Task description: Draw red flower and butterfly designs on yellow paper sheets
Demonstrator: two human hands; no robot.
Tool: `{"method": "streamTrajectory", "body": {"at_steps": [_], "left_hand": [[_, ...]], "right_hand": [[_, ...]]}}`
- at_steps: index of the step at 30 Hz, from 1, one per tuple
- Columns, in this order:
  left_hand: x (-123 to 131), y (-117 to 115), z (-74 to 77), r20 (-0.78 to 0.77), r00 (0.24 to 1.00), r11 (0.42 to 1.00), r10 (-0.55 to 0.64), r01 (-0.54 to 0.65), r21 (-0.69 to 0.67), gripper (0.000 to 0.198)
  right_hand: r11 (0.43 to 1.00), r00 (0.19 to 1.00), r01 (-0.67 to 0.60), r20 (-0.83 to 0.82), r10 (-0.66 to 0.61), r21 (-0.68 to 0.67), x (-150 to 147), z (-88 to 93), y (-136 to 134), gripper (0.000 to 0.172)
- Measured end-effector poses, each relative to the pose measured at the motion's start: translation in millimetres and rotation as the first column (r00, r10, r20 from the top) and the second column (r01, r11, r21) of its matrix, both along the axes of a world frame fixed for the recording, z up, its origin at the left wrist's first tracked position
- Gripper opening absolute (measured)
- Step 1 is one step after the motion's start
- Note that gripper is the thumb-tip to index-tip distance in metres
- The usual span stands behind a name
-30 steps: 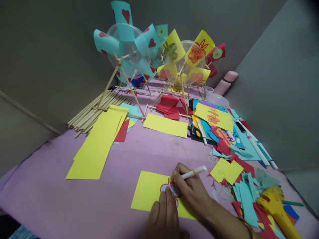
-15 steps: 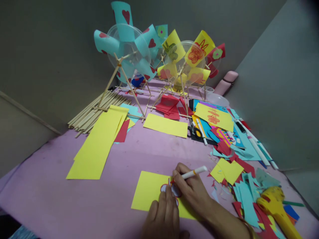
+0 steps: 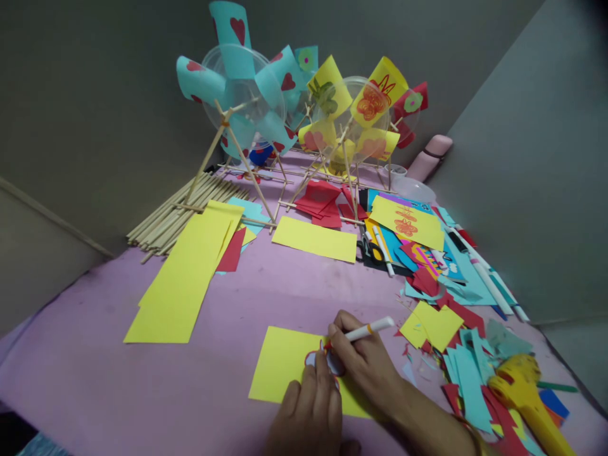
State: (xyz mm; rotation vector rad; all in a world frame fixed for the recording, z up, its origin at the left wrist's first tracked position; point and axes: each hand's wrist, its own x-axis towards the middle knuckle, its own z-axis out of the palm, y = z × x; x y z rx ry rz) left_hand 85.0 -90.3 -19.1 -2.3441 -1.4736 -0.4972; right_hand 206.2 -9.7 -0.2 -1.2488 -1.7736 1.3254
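Note:
In front of me lies a yellow paper sheet (image 3: 273,364) with a pale butterfly-like paper cutout (image 3: 334,363) on it, edged by a red outline. My left hand (image 3: 311,402) lies over the cutout, fingers stretched out and pressing it to the sheet. A white felt-tip pen (image 3: 375,327) with an orange band is gripped in my right hand (image 3: 365,364). Its tip is by the cutout's upper edge, partly hidden by the fingers. Both hands cover part of the cutout.
Paper pinwheels (image 3: 237,82) on stick frames stand at the back. Yellow strips (image 3: 180,278) and wooden sticks (image 3: 185,212) lie left. Scissors (image 3: 369,251), paper scraps (image 3: 468,373), several markers (image 3: 491,285) and a yellow glue gun (image 3: 527,392) lie right.
Both hands and the pen keep nearly the same place on the yellow sheet. The whole view has shifted very slightly.

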Motion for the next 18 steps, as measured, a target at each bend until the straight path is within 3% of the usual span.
{"method": "streamTrajectory", "body": {"at_steps": [18], "left_hand": [[0.7, 0.4, -1.8, -0.023, 1.000, 1.000, -0.010, 0.010, -0.005, 0.053]], "right_hand": [[1.000, 1.000, 0.012, -0.008, -0.012, 0.002, -1.0, -0.5, 0.8, 0.030]]}}
